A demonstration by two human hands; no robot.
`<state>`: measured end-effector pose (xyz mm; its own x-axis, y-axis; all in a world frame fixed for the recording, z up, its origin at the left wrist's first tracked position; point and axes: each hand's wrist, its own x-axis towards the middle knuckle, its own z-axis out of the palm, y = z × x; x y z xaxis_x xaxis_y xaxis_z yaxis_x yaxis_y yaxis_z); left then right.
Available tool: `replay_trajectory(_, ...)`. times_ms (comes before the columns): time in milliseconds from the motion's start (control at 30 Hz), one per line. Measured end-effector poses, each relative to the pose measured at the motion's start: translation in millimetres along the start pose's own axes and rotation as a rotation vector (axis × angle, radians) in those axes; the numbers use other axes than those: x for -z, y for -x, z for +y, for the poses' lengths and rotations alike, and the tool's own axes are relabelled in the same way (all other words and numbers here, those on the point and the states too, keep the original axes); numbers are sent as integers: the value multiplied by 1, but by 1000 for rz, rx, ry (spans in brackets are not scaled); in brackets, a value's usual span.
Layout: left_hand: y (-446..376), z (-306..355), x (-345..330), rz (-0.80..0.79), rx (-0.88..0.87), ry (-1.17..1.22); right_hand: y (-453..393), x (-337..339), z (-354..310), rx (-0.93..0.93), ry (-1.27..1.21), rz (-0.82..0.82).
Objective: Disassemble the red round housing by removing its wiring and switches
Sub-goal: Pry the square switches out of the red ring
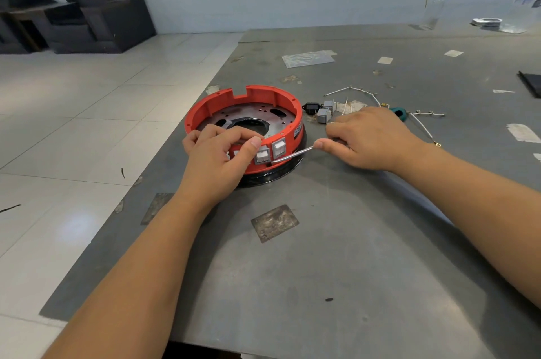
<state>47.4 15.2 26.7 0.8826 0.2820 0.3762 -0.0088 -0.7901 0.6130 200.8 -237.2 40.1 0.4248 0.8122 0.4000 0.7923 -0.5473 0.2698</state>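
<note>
The red round housing (246, 113) sits on the grey table (336, 241) near its left edge, on a black base. Two white rocker switches (270, 151) are set in its front wall. My left hand (218, 159) grips the near rim, its thumb lying on top of the wall above the left switch. My right hand (369, 137) holds a thin metal screwdriver shaft (292, 154), whose tip rests at the lower edge of the switches. The tool's teal handle end (398, 113) shows behind my right hand.
Removed parts lie behind my right hand: two grey switches (325, 111), a black socket (311, 107) and white wires (363, 92). A clear plastic bag (307, 58) lies farther back. Tape patches mark the tabletop. Dark armchairs (96, 7) stand on the tiled floor at left.
</note>
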Motion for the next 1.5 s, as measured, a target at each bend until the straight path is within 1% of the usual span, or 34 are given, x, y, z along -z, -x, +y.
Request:
replay_trajectory(167, 0, -3, -1, -6, 23, -10, 20, 4, -2, -111, 72, -44)
replay_trajectory(367, 0, -4, 1, -8, 7, -7, 20, 6, -12, -138, 41, -49)
replay_trajectory(467, 1, -3, 0, 11, -7, -8, 17, 3, -11, -132, 29, -65)
replay_trajectory(633, 0, -3, 1, 25, -2, -9, 13, -2, -13, -104, 30, 6)
replay_trajectory(767, 0, -2, 0, 31, -5, -9, 10, -7, -13, -66, -8, -2)
replay_trajectory(1067, 0, -3, -1, 59, -63, 4, 1, -7, -10, -8, 35, 44)
replay_trajectory(1233, -3, -6, -2, 76, -60, -10, 3, -8, -15, -25, 63, 137)
replay_trajectory(1267, -3, -7, -2, 79, -62, -12, 3, -7, -16, -28, 65, 128)
replay_trajectory(1400, -3, -5, -2, 87, -68, -17, 5, -5, -16, -23, 24, 6)
replay_trajectory(1500, -2, -2, -1, 82, -67, -24, 10, -3, -13, -57, 40, 39)
